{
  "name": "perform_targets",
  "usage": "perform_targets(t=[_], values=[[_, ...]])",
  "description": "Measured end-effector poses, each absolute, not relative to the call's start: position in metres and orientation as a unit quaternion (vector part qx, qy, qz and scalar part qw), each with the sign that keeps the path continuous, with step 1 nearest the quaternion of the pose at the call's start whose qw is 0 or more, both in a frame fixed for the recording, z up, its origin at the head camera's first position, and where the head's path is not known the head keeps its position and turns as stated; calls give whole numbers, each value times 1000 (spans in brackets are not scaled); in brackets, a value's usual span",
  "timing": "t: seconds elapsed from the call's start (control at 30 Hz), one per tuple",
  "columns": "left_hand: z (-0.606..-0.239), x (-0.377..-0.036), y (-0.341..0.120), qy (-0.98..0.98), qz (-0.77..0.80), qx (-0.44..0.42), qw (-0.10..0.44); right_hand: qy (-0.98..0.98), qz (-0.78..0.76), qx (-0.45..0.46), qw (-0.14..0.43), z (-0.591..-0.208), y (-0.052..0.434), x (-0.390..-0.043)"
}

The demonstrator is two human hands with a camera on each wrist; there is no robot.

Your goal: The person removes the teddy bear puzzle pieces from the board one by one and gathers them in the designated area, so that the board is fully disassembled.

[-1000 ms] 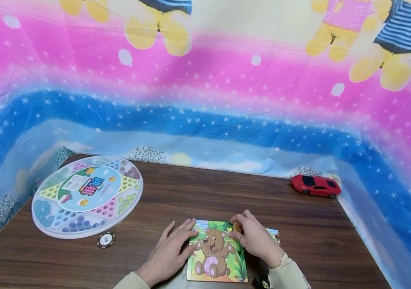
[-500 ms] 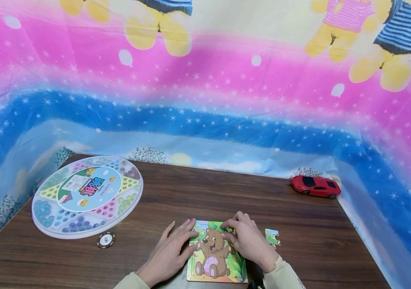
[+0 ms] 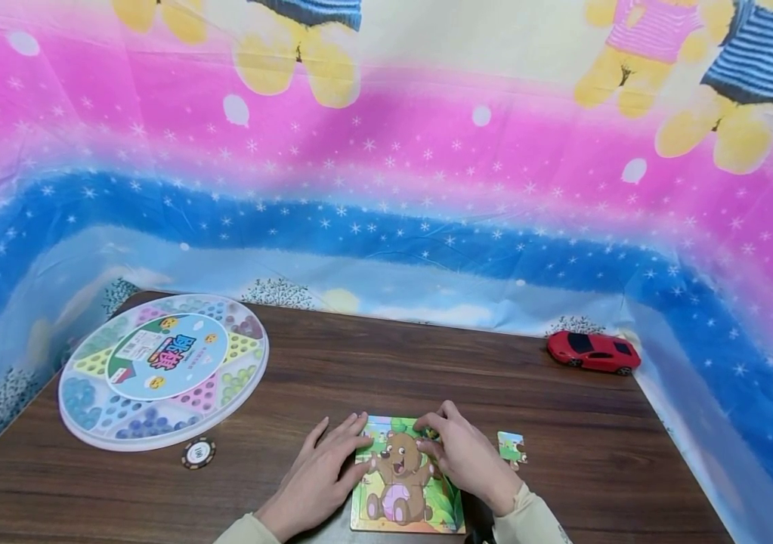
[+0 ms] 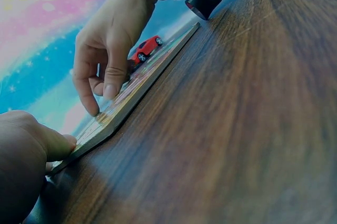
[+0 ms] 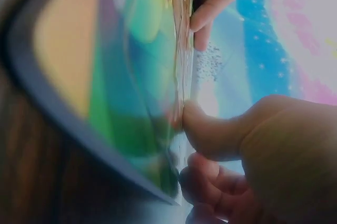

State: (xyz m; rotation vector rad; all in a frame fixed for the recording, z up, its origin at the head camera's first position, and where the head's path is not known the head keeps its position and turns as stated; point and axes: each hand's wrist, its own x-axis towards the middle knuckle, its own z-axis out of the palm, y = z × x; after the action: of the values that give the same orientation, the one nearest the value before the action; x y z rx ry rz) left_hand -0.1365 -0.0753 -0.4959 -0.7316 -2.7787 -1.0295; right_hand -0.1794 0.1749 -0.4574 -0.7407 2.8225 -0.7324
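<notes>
I count two hands, one bear puzzle board, one loose puzzle piece, one poker chip, one round marble game board and one red toy car, all on one wooden table.

My left hand lies flat with its fingers straight and slightly spread, the fingertips pressing the left edge of the bear puzzle board. It grips nothing; it only steadies the board. In the left wrist view my thumb touches the near corner of that board where it rests flat on the wood.

My right hand has its fingers bent downward, their tips pressing the upper right part of the board, near the bear's head. Whether a piece sits under those fingertips I cannot tell. The right wrist view is too blurred to add more than my thumb against the board's edge.

The board lies directly under and between both hands, at 6 o'clock on the table, close to the near edge.

The loose puzzle piece lies just beside my right hand, at its 3 o'clock, apart from the board. The poker chip sits at 9 o'clock from my left hand, well apart. Beyond it, at 10 o'clock, lies the round marble game board. The red toy car stands at 2 o'clock, near the table's far right corner.
</notes>
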Motion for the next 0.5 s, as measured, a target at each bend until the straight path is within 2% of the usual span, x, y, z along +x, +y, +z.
perform_targets(t=[0.2, 0.5], values=[[-496, -137, -75, -910, -337, -239, 40, 927, -277, -228, 109, -458, 172, -181], [-496, -137, -75, -911, -334, -237, 41, 923, -295, -219, 113, -460, 171, -181]])
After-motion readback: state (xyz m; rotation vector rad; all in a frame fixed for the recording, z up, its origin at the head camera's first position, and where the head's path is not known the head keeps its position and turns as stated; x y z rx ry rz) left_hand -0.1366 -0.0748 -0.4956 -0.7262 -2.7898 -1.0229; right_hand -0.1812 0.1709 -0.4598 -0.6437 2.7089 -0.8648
